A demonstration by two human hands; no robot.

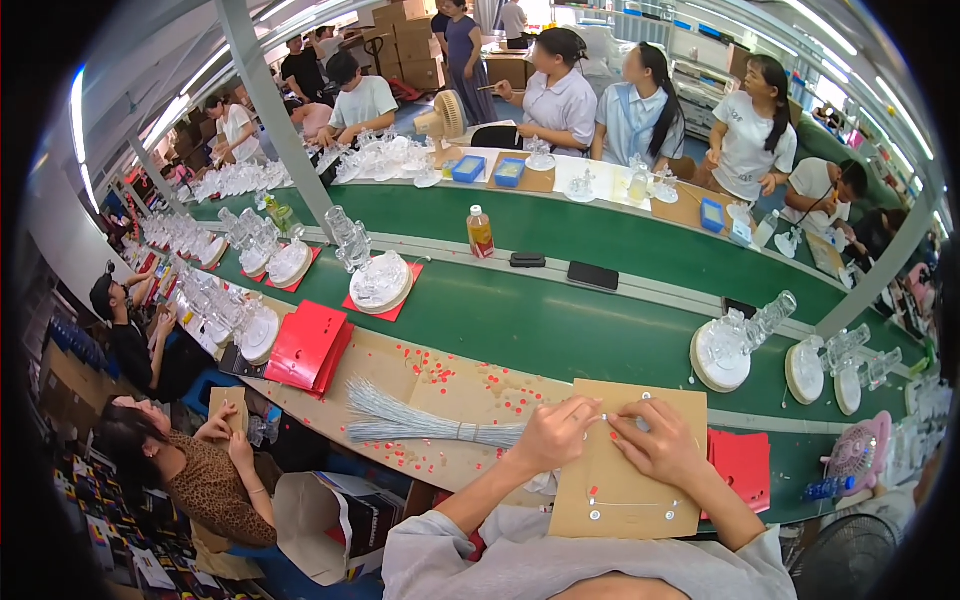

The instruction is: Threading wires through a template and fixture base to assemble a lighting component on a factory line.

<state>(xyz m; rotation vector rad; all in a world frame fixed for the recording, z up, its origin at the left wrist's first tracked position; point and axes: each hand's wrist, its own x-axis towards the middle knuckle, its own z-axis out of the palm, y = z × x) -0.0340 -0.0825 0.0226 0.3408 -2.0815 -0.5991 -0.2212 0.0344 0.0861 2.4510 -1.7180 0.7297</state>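
We are holding a brown cardboard sheet (615, 478) under us: our left hand (555, 434) is pinching a small white piece (603, 417) near its far edge, our right hand (657, 440) is bending alongside (its grip is unclear); a silver wire bundle (420, 427) is lying on the tabletop (377, 362), pointing sideways toward the nearer left hand, a green conveyor (560, 325) stretching beyond.

You have two hands (556, 432) and, under them, one board (640, 480); around you, you can count one wire bundle (410, 424), two red sheet piles (307, 345), one red-labelled bottle (480, 235), three blue trays (508, 183) and three fans (858, 448).
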